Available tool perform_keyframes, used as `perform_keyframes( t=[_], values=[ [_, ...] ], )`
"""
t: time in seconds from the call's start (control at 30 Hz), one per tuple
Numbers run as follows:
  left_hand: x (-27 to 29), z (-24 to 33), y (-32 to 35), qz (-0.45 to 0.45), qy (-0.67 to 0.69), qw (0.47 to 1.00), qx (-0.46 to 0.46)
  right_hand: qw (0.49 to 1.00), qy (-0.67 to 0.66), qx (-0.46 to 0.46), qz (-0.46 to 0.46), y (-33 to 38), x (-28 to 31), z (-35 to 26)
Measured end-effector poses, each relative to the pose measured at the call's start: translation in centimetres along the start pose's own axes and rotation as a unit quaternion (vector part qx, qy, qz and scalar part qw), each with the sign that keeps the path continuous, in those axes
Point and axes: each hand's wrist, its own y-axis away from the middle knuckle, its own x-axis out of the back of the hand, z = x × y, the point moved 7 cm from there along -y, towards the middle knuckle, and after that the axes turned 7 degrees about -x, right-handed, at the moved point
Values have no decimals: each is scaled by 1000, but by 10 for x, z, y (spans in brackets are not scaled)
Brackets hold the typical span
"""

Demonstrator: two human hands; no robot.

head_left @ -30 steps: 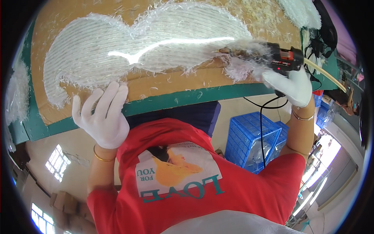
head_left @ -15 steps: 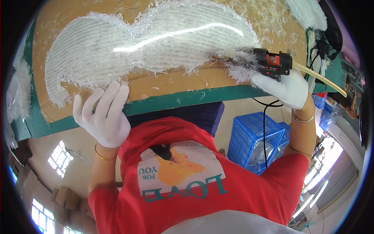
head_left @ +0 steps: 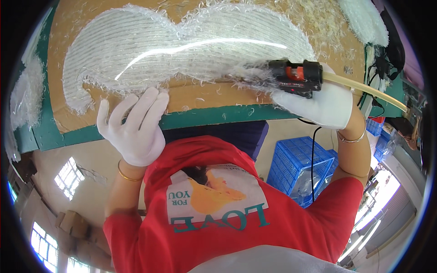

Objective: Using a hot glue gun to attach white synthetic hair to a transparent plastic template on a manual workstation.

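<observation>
A large white woven fibre piece (head_left: 182, 50), shaped like a moustache with frayed edges, lies on a brown board (head_left: 200, 98). My right hand (head_left: 323, 102), in a white glove, grips a black and orange glue gun (head_left: 296, 75) with a pale glue stick trailing out behind it; its nozzle points left at the piece's lower right edge. My left hand (head_left: 134, 125), also gloved, rests with fingers spread on the board's near edge, just below the piece's left half.
The board sits on a green table (head_left: 63, 136). More white fibre pieces lie at the far left (head_left: 25, 95) and top right (head_left: 364, 20). Blue plastic crates (head_left: 298, 166) stand on the floor below the table, and a black cord (head_left: 313, 159) hangs from the gun.
My right hand has drawn the glue gun leftward along the piece's lower right edge. My left hand has stayed nearly where it was on the board's edge.
</observation>
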Motion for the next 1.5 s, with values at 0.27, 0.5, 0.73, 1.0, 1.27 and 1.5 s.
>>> perform_keyframes(
  t=[0.27,0.5,0.73,1.0,1.27,1.5],
  values=[
    [2,4,-5,7,9,1000,-4,998,-3,67,16,-1,2,-5],
    [-1,-3,2,5,5,1000,-4,998,-48,-24,-15,4,4,7],
    [0,2,-1,9,0,1000,-3,995,-40,-92,-10,21,13,41],
    [1,1,0,6,-2,1000,-5,990,-30,-129,48,26,21,59],
    [0,5,-1,8,-18,1000,-10,988,-87,-107,68,30,20,57],
    [-1,-2,6,5,-22,1000,-11,986,-95,-124,56,21,14,57]
  ],
)
